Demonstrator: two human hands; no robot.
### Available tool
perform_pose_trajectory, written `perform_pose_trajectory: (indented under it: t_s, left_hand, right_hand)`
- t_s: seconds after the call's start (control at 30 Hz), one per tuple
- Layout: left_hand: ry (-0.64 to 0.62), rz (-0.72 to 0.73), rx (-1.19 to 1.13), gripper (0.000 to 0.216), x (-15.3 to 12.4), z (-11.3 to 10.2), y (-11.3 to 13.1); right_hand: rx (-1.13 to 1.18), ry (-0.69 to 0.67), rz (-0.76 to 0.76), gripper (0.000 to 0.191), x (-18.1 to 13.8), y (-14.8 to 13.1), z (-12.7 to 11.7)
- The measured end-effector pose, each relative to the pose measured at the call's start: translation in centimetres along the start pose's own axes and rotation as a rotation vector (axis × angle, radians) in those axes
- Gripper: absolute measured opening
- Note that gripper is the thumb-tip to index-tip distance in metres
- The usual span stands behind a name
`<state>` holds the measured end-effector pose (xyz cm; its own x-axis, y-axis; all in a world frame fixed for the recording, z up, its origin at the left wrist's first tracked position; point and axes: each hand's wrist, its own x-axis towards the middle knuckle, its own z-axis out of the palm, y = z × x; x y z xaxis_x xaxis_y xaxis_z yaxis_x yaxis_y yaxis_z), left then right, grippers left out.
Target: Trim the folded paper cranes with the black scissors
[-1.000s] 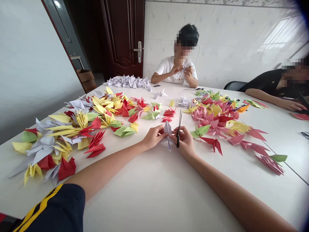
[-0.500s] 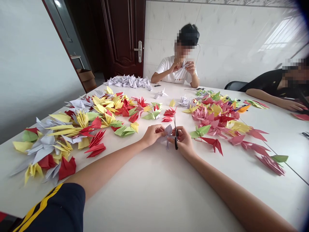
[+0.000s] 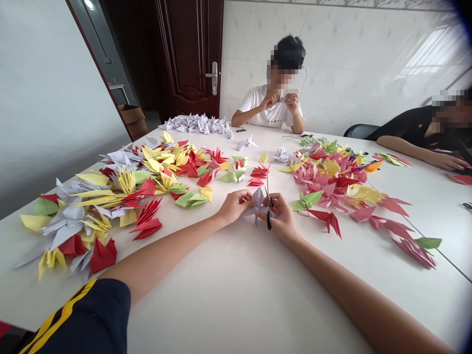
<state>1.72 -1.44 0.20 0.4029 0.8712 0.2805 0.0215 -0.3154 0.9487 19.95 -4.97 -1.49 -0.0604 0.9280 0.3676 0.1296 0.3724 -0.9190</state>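
Note:
A pale lilac folded paper crane is held between my two hands above the white table. My left hand pinches its left side with closed fingers. On the other side, my right hand grips the crane with thumb and fingertips. That same hand also carries scissors with black handles, their thin blades pointing up and away from me. Just beyond my hands lie red folded papers.
Colourful folded papers spread in a heap on the left, and a mostly pink heap on the right. Lilac cranes cluster at the far edge. Opposite, a person in a white shirt handles paper; another in black sits at right.
Almost nothing differs. Both hands keep hold of the crane in the same place, and the view has shifted very slightly.

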Motion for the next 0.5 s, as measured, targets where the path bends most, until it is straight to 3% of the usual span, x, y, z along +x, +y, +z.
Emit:
perform_pose_trajectory:
  t_s: [0.17, 0.37, 0.5]
  left_hand:
    - [0.056, 0.026, -0.001, 0.039, -0.27, 0.08, 0.22]
    - [-0.019, 0.135, 0.101, 0.025, -0.19, -0.12, 0.52]
    - [-0.056, 0.075, 0.036, 0.027, -0.10, -0.42, 0.73]
  right_hand:
    - [0.074, -0.026, -0.015, 0.042, -0.05, -0.12, 0.09]
    - [0.180, -0.010, 0.053, 0.043, 0.05, -0.70, 0.06]
    - [0.165, 0.010, 0.057, 0.044, 0.09, -0.86, 0.07]
